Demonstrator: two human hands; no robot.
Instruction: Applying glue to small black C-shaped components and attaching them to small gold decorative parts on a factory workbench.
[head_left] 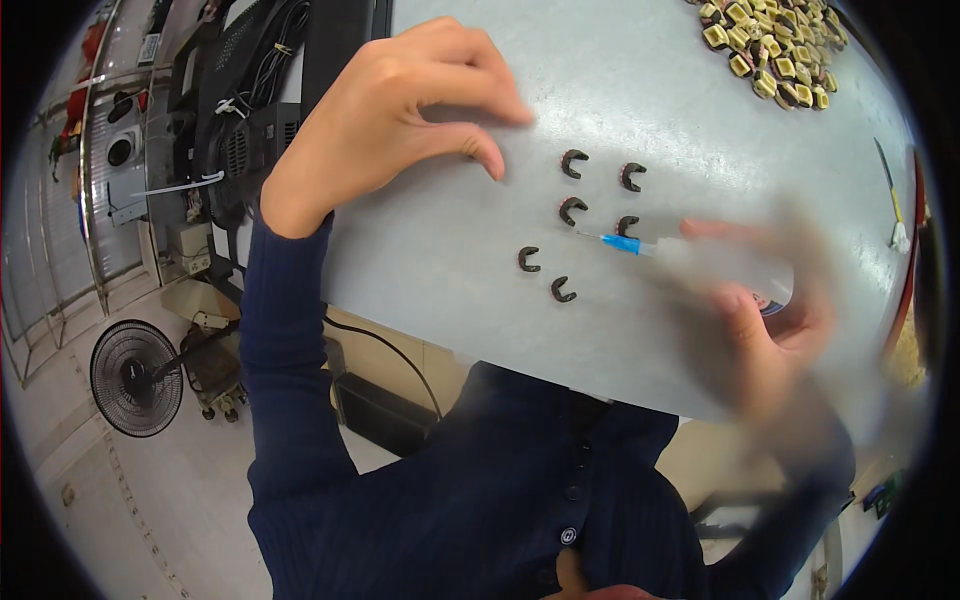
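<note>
My right hand (pixel 772 345), partly blurred, is closed around a whitish squeeze bottle (pixel 720 265). A blue nozzle (pixel 621 243) with a thin needle sticks out of it toward the left. The needle's end lies beside a small dark C-shaped piece (pixel 571 212); I cannot tell whether they touch. Over the far left of the table, my left hand (pixel 415 100) holds nothing, its thumb and forefinger apart. Several similar C-shaped pieces lie spread around, among them one (pixel 574 163) at the back and another (pixel 564 290) at the front. The nozzle partly covers one more piece (pixel 628 226).
A heap of small yellowish and dark parts (pixel 775 45) sits at the table's back right. Near the right edge lies a thin tool with a yellow handle (pixel 890 190). Black equipment with cables (pixel 265 70) borders the table at left. A fan (pixel 137 378) stands beyond.
</note>
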